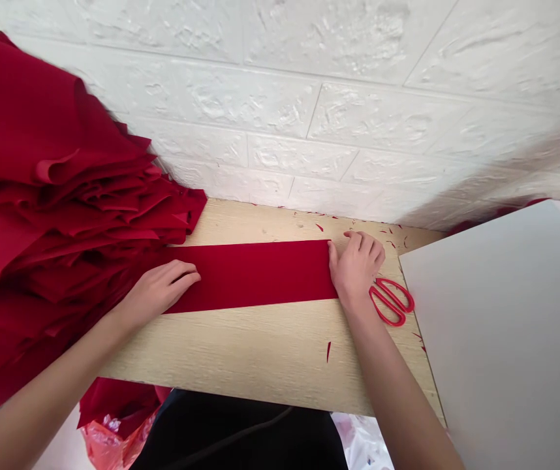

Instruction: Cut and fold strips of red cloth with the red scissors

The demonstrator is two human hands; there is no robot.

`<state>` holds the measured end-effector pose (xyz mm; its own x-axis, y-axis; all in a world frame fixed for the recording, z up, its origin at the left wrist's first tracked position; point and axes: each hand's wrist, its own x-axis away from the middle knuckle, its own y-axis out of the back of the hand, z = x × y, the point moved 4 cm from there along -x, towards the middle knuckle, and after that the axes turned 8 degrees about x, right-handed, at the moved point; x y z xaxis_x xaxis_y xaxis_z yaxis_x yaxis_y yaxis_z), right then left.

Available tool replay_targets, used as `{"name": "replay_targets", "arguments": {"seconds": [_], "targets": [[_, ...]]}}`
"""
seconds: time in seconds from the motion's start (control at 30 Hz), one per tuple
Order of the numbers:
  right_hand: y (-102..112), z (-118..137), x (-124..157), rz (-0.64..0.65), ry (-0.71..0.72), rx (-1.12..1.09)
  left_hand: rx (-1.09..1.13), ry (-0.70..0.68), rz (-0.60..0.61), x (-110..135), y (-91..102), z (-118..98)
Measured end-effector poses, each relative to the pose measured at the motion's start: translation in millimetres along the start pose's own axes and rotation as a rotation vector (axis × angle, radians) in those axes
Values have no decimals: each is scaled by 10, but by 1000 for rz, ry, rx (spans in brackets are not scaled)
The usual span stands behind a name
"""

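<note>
Both hands pin a red fabric strip flat on the tabletop.
Fabric pile [55,215] at 9 o'clock; tabletop [260,352] bears the strip [255,274], centre. Left hand [160,290] flat, fingers extended, anchoring it; right hand [358,264], fingers curled, holds its 3 o'clock end, keeping it taut. Scissors [391,301] lie just beside.

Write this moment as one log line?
left hand: flat on red strip | right hand: holds strip end | scissors: on table
</note>
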<state>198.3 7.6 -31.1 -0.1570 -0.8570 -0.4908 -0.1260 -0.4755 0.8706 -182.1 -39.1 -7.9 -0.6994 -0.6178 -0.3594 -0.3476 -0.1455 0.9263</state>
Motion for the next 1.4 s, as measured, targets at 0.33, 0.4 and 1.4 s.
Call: {"name": "replay_targets", "arguments": {"seconds": [0.33, 0.4, 1.4], "targets": [[591, 511, 284, -46, 614, -477, -92, 93, 275, -128, 16, -240], [654, 702, 389, 79, 801, -530, -95, 108, 298, -132, -4, -235], [557, 827, 569, 222, 880, -575, -50, -14, 121, -356, -238, -723]]}}
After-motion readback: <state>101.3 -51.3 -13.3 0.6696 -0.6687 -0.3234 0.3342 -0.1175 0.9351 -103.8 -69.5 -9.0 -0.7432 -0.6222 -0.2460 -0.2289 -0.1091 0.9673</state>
